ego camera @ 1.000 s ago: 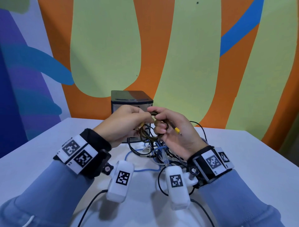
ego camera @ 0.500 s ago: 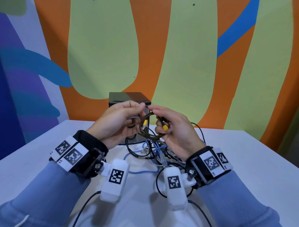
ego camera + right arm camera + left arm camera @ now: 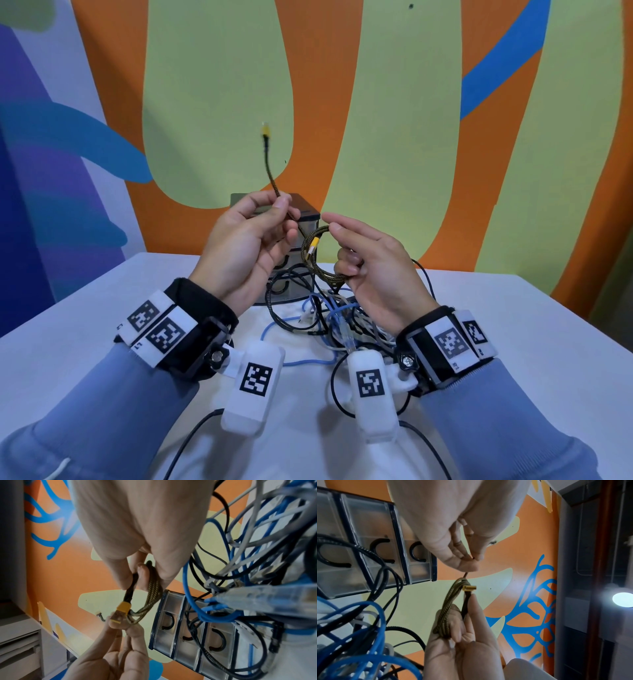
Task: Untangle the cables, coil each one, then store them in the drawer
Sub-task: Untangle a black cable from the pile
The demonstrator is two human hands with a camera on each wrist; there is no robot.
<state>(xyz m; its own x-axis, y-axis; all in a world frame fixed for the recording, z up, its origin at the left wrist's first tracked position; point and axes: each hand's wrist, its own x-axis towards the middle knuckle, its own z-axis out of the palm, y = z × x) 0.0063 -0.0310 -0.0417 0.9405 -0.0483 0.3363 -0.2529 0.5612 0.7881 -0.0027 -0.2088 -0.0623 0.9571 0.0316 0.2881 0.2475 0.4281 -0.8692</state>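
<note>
Two hands work one braided cable (image 3: 310, 255), black and gold, held up above the surface (image 3: 513, 335). The left hand (image 3: 246, 246) pinches the cable's free tail between thumb and curled fingers (image 3: 282, 209), and that tail stands up stiffly to a small yellow plug (image 3: 265, 129) well above the hand. The right hand (image 3: 371, 260) holds the part already wound: a small round coil of a few turns, gripped at its lower right by curled fingers (image 3: 346, 265), with the forefinger and thumb reaching over the top. A yellow USB plug (image 3: 313, 245) hangs inside the ring.

Below and between the wrists lies the tangle (image 3: 329, 315) of blue, white and black cables, not yet sorted, resting on the surface. Behind the hands, against the painted wall, stands a small drawer unit (image 3: 308, 214) with clear fronts and dark curved handles; in the wrist views its drawers look closed.

Judged from this, the step in hand is coiling the first cable, nearly done. The next move likely calls for laying the upright tail round the ring as a last turn, keeping the loops from springing apart, then opening a drawer to store it.
</note>
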